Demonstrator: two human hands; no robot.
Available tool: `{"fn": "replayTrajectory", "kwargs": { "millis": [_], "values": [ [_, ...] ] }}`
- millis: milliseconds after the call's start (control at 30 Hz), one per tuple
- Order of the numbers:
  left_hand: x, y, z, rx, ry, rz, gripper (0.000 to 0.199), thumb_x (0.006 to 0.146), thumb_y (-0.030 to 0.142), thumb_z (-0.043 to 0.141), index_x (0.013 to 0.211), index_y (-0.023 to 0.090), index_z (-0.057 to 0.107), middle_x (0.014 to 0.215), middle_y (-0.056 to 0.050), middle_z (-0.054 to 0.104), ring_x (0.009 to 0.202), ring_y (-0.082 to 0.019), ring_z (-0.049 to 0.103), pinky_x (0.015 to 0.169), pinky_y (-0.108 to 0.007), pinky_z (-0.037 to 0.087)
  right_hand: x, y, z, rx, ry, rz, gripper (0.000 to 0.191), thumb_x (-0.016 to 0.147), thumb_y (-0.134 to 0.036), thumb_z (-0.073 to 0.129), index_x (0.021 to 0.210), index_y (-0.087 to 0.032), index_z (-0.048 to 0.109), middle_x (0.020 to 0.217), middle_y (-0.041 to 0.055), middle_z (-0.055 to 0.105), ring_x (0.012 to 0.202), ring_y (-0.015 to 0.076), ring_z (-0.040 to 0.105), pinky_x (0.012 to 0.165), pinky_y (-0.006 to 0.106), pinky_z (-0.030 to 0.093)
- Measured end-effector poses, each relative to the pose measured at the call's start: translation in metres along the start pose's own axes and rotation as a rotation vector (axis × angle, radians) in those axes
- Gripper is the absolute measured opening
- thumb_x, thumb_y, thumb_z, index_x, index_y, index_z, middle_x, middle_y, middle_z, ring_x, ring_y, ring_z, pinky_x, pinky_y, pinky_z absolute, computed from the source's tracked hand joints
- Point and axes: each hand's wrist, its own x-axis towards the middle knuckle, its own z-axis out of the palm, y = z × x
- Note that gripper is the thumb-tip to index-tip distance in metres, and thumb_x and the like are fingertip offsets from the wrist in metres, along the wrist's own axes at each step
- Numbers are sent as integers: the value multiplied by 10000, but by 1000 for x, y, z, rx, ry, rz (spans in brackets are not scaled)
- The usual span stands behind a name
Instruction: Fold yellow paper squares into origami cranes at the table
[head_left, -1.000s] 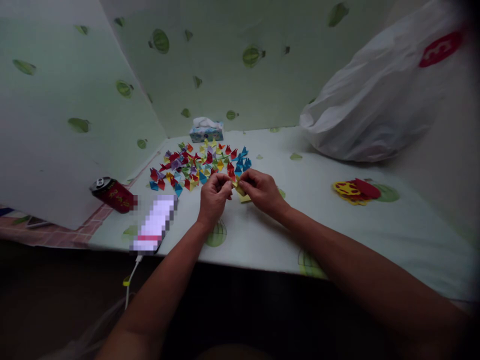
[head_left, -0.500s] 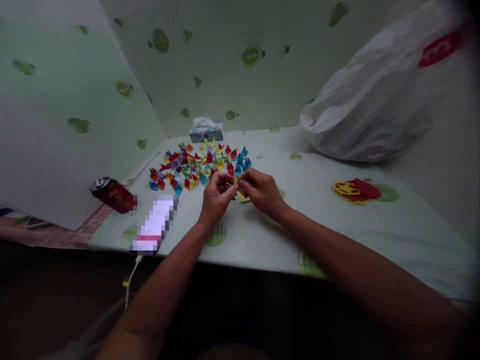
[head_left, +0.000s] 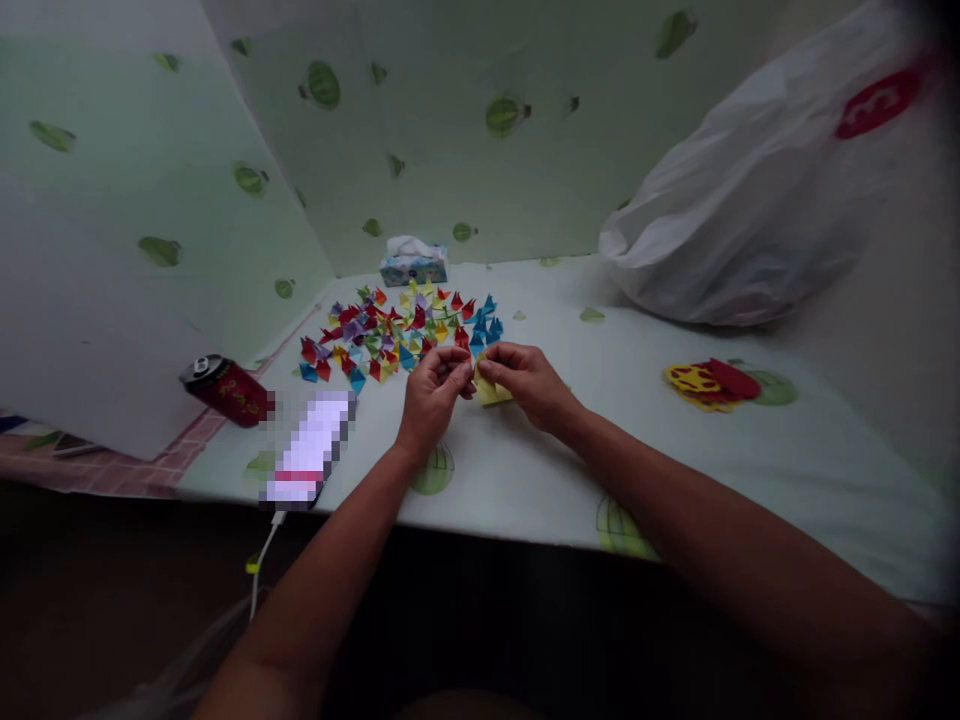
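Note:
Over the table, just in front of the pile of small folded paper pieces [head_left: 405, 325], my two hands hold their fingertips close together. My right hand [head_left: 529, 380] pinches a small folded piece of yellow paper [head_left: 480, 368] between thumb and fingers. My left hand [head_left: 436, 395] has its thumb and index finger pressed together beside that piece. Whether anything is between the left fingertips is too small to tell. A yellow paper square [head_left: 495, 393] lies on the tablecloth below my right hand and is partly covered by it.
Left of my hands are a phone [head_left: 311, 445] on a white cable and a dark red can [head_left: 225, 390]. A tissue box [head_left: 414, 262] stands at the back. To the right are red and yellow cut-out pieces [head_left: 712, 383] and a large white plastic bag [head_left: 742, 220].
My fingertips have come slightly apart. The right hand has shifted a little right with the yellow paper. The rest of the table looks the same.

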Motion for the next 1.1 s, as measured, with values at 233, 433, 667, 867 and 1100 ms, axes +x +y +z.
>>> {"fn": "replayTrajectory", "kwargs": {
  "millis": [233,433,667,867,1100],
  "values": [
    [0,2,-3,20,20,-10,177,814,327,743,892,172,706,711,10,653,592,-88,589,598,-233,505,-3,-7,-1,-3,-116,51,396,765,-552,726,743,-189,571,668,-18,554,598,106,435,569,262,334],
    [1,1,-4,26,5,-8,179,815,329,753,907,178,728,754,-2,680,603,-92,595,598,-240,510,-3,-6,-1,-13,-132,37,448,765,-598,731,718,-182,570,643,-26,528,585,98,400,557,252,304],
    [0,3,-2,-45,-6,-53,198,784,322,765,902,169,722,740,8,665,598,-84,583,596,-231,511,-4,-7,0,35,-146,65,430,780,-588,714,761,-178,586,687,-6,581,599,110,449,581,264,333],
    [0,2,-1,-88,-9,-91,189,775,315,768,890,170,726,743,4,665,596,-81,575,590,-233,512,-4,-7,0,55,-163,52,391,811,-551,709,752,-182,592,694,8,606,616,118,487,599,272,363],
    [0,1,-2,-117,-13,-118,178,776,313,762,874,172,717,744,4,659,596,-81,566,602,-244,508,-4,-7,-1,51,-162,51,398,813,-558,713,761,-176,613,699,8,626,623,116,498,598,270,366]
  ]
}}
